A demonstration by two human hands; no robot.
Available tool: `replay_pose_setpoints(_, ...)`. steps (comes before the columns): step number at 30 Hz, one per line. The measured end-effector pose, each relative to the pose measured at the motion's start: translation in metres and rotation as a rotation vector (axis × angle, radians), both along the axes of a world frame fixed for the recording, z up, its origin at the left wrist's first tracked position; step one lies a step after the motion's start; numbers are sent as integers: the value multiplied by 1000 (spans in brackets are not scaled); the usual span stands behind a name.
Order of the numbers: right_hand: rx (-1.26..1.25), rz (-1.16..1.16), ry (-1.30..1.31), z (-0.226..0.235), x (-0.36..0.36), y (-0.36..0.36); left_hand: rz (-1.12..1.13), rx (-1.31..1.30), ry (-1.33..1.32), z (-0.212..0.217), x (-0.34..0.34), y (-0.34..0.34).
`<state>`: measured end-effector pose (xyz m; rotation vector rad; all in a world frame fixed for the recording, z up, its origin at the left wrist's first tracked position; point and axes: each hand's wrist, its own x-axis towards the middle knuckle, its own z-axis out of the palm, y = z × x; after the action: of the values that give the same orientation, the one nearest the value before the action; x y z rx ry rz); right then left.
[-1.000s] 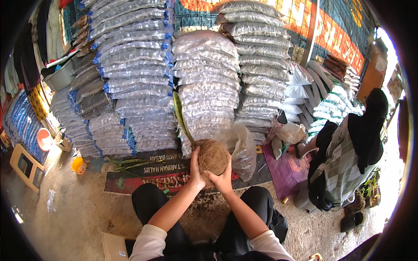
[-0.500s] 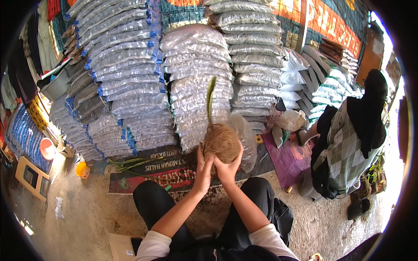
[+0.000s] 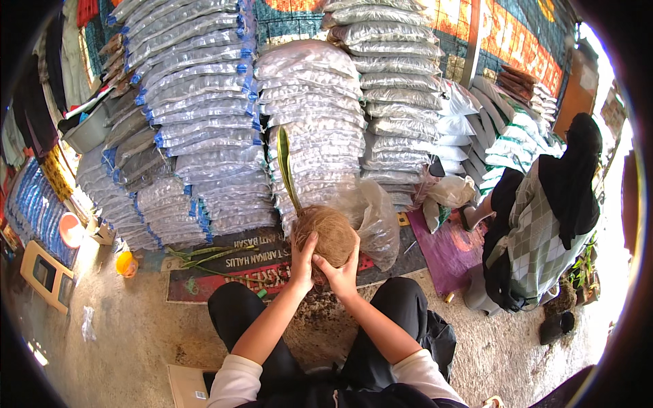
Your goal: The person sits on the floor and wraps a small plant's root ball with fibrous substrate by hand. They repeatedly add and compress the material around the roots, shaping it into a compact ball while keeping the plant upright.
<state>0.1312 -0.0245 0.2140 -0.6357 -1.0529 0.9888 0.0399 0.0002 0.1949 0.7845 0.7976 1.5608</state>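
Ball (image 3: 329,234): up there above the mat (image 3: 408,260)
Left hand (image 3: 302,264): fingers pressed to its left side
Right hand (image 3: 342,273): fingers pressed opposite, probably sharing the weight
Leaf (image 3: 286,170): points up, seemingly clear of both palms

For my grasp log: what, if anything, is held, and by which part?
Left hand and right hand grip a brown fibrous ball by its lower sides.

Open floor (image 3: 139,309) lies left; stacked bags (image 3: 313,115) block ahead.
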Motion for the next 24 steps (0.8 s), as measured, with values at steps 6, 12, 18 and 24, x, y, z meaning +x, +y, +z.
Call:
replay_pose_setpoints(6, 136, 70, -499, -17, 3, 9, -262, -172, -361, 9, -27, -2)
replay_pose_setpoints(12, 189, 172, -845, -5, 14, 13, -258, -156, -444, -4, -47, -5)
replay_pose_setpoints(18, 149, 114, -966, -11, 20, 21, -74, -135, -438, -12, -47, -5)
replay_pose_setpoints(24, -381, 298, -161, -13, 10, 15, 752, -127, 175, -36, -39, 12)
